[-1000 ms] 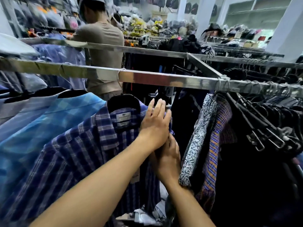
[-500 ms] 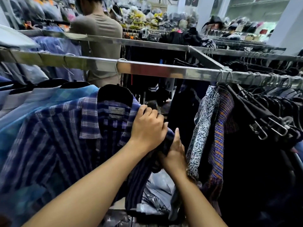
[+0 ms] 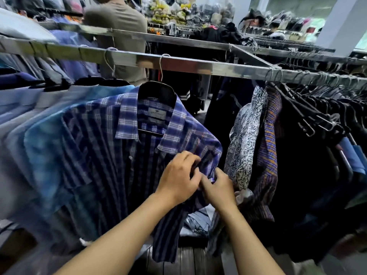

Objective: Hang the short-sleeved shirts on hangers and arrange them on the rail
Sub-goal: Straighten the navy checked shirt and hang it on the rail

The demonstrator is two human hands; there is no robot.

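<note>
The blue plaid shirt (image 3: 111,155) hangs on a black hanger (image 3: 156,94) whose wire hook loops over the metal rail (image 3: 198,67), near the middle of the scene. Its collar lies open, the label showing, and its front placket falls toward the near edge. Both hands meet at the shirt's right shoulder and sleeve. The left hand (image 3: 178,181) has its fingers curled and pinched on a fold of the plaid cloth; the right hand (image 3: 218,189), touching the left, has its fingers closed on the same sleeve edge from below.

Left of the plaid shirt, a light blue shirt (image 3: 45,147) presses against it, with more pale shirts packed tightly farther left. To the right there is an open gap, then a black-and-white patterned shirt (image 3: 244,147) just beside an orange-striped shirt (image 3: 270,145); past these a crowd of dark clip hangers (image 3: 317,120) fills the rail. Beyond the rail a person in a brown top (image 3: 119,36) stands, back turned.

Compared with half a second earlier, the left hand has dropped from the collar area down to the sleeve, the right hand has risen to join it, and the shirt's shoulder now sits spread out over the hanger rather than bunched.
</note>
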